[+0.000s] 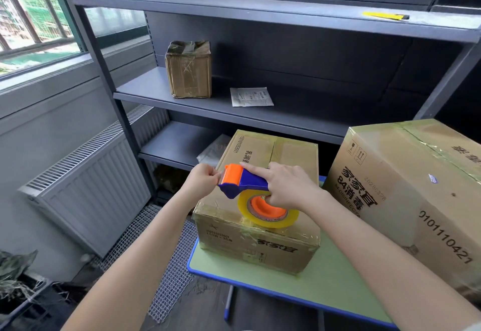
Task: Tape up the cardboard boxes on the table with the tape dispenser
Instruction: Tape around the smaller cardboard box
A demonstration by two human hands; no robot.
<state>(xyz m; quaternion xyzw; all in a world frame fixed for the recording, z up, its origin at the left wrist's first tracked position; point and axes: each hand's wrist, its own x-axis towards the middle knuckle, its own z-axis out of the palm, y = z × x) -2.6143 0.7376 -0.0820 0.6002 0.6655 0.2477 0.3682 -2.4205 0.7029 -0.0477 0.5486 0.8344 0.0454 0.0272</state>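
Above the left box [294, 153], the dispenser [244, 182] is held by the right hand [289, 187], tape [273, 222] pinched by the left hand [201, 181]; laying seemingly not begun.

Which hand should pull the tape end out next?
Left. The left hand pinches at the blade end of the tape dispenser; the right hand grips its handle above the small box.

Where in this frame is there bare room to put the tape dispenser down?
Bare table shows only as a strip between the small box, the big box and the near blue edge. The middle shelf is bare right of the paper. Elsewhere the two boxes crowd the table.
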